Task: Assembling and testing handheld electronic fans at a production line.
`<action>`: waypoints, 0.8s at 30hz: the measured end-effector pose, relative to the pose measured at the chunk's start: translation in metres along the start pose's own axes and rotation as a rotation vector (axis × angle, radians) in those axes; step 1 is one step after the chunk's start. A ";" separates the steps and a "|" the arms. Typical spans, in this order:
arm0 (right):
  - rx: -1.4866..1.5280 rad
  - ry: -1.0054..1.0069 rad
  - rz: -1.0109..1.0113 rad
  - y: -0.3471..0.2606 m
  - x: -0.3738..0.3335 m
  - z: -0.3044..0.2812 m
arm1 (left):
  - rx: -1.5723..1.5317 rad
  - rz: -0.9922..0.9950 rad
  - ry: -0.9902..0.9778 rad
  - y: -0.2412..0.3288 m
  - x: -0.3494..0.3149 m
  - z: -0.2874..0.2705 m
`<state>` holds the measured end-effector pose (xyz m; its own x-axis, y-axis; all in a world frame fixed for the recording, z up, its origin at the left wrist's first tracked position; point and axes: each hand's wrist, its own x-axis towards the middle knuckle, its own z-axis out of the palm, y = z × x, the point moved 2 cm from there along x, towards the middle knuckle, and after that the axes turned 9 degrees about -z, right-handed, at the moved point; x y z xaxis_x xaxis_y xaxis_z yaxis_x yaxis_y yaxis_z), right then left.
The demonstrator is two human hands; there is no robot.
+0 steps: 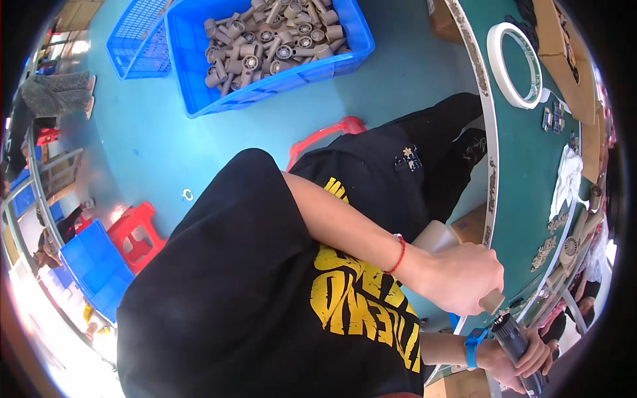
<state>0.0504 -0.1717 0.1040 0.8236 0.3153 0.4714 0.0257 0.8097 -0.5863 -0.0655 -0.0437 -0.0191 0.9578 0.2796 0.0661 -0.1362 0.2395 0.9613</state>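
Observation:
My left hand (464, 275), with a red cord bracelet at the wrist, is closed round a tan hair-dryer-shaped housing. Its wide round barrel (436, 237) shows behind my wrist, and the handle end (492, 302) sticks out past my fingers. In my right hand (524, 361), below a blue wristband (474, 347), is a dark cylindrical tool (509, 337) with a ribbed end, much like an electric screwdriver. The ribbed end points toward the housing's handle end. A small gap seems to lie between them; the tool's tip is too small to make out.
A blue bin (272, 86) full of similar tan housings stands on the floor, beside a blue basket (136, 40). The green worktable (514, 172) bears a white tape roll (514, 65), a white cloth (567, 180) and small parts (544, 252). Red stools (136, 232) and other people are around.

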 end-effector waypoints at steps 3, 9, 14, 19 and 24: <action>0.066 -0.073 0.070 0.006 -0.002 0.006 | 0.062 0.007 0.008 0.000 -0.004 -0.004; -0.068 -0.064 0.044 0.019 -0.010 0.018 | 0.218 0.080 -0.004 0.001 -0.013 -0.009; -0.106 -0.122 0.066 0.027 -0.014 0.023 | 0.318 0.064 -0.008 0.002 -0.018 -0.013; -0.101 -0.174 0.063 0.026 -0.017 0.026 | 0.328 0.001 -0.185 0.005 -0.017 -0.017; -0.026 -0.113 -0.167 0.007 -0.003 0.024 | 0.157 -0.054 -0.170 0.008 -0.019 -0.045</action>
<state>0.0344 -0.1554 0.1138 0.7382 0.2325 0.6332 0.1724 0.8425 -0.5104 -0.0963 -0.0049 -0.0248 0.9933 0.1065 0.0450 -0.0555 0.0983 0.9936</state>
